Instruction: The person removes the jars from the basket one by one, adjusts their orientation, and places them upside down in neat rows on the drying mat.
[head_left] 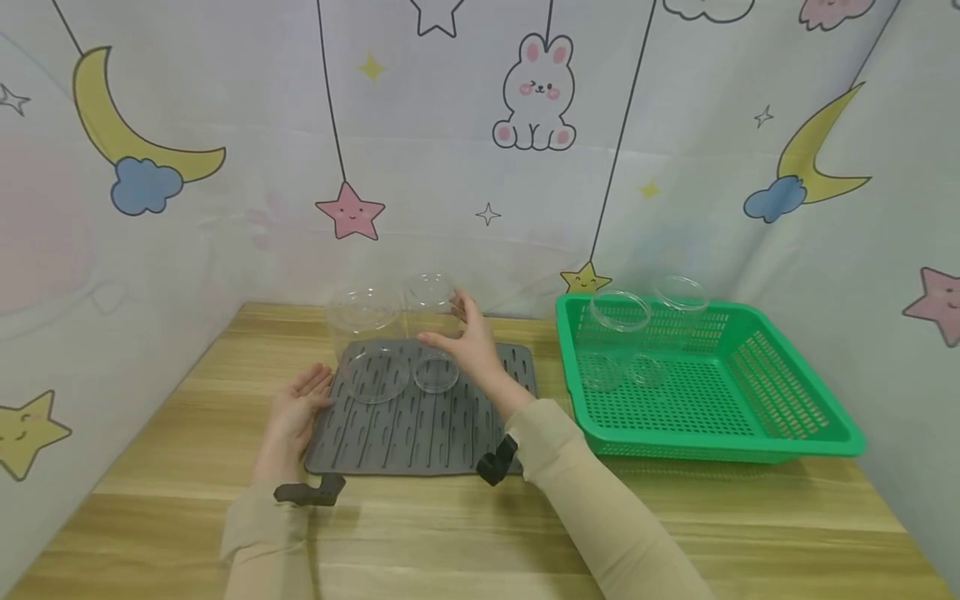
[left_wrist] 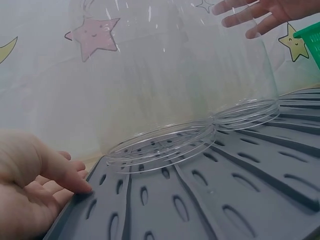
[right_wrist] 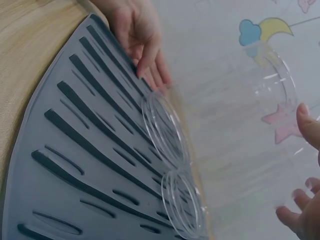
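Two clear, cup-like cylinders stand on a grey ribbed drying mat (head_left: 405,442). The wider cylinder (head_left: 367,312) is at the left, and the narrower cylinder (head_left: 431,293) stands close to its right. My right hand (head_left: 476,346) is beside the narrower one, thumb and fingers spread about its side; whether they touch it I cannot tell. At the mat's left edge is my left hand (head_left: 296,404), palm turned up and fingers loosely extended. In the left wrist view, the left thumb (left_wrist: 67,175) lies at the mat's edge, apart from the wider cylinder.
On the right of the wooden table (head_left: 420,533) sits a green slatted basket (head_left: 750,433). Two more clear cups, one in front (head_left: 621,312) and one behind (head_left: 681,293), stand upright in its left part. A patterned curtain (head_left: 450,167) hangs behind.
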